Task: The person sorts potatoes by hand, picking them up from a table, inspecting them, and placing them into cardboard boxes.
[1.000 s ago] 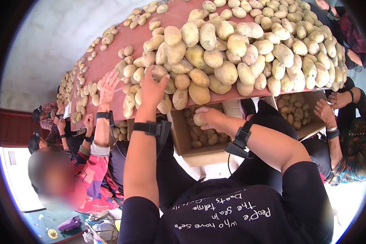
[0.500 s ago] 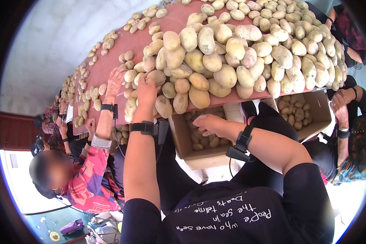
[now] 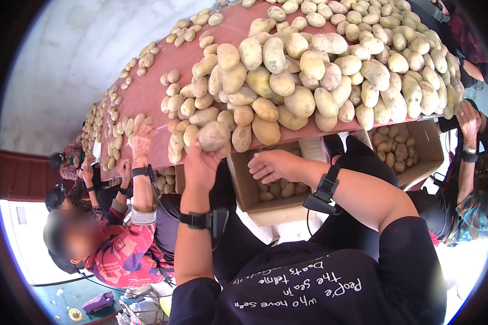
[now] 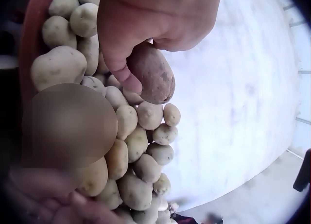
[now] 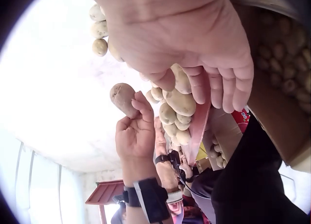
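Observation:
In the head view my left hand (image 3: 201,170) grips a large brownish potato (image 3: 213,136), raised just off the table's near edge. Thumb and fingers wrap its lower side; the left wrist view shows the same potato (image 4: 154,73) with a dark, rough end. My right hand (image 3: 276,166) hovers above a cardboard box (image 3: 237,187) with its fingers extended and nothing in them. From the right wrist, the right hand's (image 5: 182,44) palm and spread fingers show plainly. Potatoes (image 3: 279,189) lie inside that box, partly hidden by the hand.
A big heap of potatoes (image 3: 309,70) covers much of the red table (image 3: 162,51). Another cardboard box (image 3: 420,162) with potatoes stands at the right. On the left, a person in a pink patterned sleeve (image 3: 127,252) reaches onto the table; other people sit around.
My left hand has taken a potato from the pile and drawn it toward me. My right hand has let go of a potato over the box and moved slightly left.

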Available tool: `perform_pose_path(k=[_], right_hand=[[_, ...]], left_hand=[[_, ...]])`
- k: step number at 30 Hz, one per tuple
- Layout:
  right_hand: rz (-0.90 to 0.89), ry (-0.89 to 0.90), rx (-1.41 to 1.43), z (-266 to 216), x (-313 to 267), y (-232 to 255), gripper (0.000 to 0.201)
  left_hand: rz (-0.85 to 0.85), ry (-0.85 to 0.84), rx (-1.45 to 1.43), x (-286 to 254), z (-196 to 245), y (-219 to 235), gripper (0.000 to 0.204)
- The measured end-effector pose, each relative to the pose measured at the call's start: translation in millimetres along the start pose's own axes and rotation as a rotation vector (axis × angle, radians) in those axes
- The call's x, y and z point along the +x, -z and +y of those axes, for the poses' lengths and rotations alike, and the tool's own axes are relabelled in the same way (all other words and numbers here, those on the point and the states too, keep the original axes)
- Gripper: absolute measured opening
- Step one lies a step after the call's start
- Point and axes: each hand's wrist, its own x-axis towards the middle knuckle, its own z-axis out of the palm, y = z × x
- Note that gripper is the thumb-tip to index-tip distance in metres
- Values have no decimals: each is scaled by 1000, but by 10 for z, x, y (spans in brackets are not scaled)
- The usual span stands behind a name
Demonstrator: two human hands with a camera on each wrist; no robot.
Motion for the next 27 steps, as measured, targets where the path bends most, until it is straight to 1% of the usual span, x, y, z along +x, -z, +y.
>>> perform_pose_path(k=[1, 4, 5, 8, 9, 11, 14, 17, 20, 23, 27], right_hand=[[-19, 6, 51, -23, -7, -14, 50], [-121, 40, 206, -58, -54, -45, 53], [-163, 56, 258, -78, -70, -53, 55], [-93, 93, 7, -66, -138, -120, 49], [-52, 53, -86, -36, -118, -101, 48], [31, -32, -271, 85, -29, -21, 46], [119, -45, -352, 235, 43, 75, 45], [245, -28, -315, 323, 147, 152, 45], [355, -7, -273, 303, 156, 116, 45], [365, 7, -303, 287, 167, 114, 45], [332, -23, -439, 291, 178, 171, 44]], left_hand=[[7, 59, 24, -99, -55, 16, 44], [-62, 133, 173, -362, -181, -30, 45], [-48, 150, 254, -432, -233, -28, 42], [-271, 149, 500, -551, -336, 28, 36], [-233, 183, 487, -552, -340, 61, 32], [-130, 158, 546, -515, -300, 99, 30], [-19, 112, 629, -383, -200, 150, 29], [-4, 63, 619, -245, -117, 128, 30], [-5, 10, 624, -126, -49, 65, 30], [-17, -26, 590, -60, -51, 15, 30], [-34, -45, 549, -23, -130, 19, 31]])
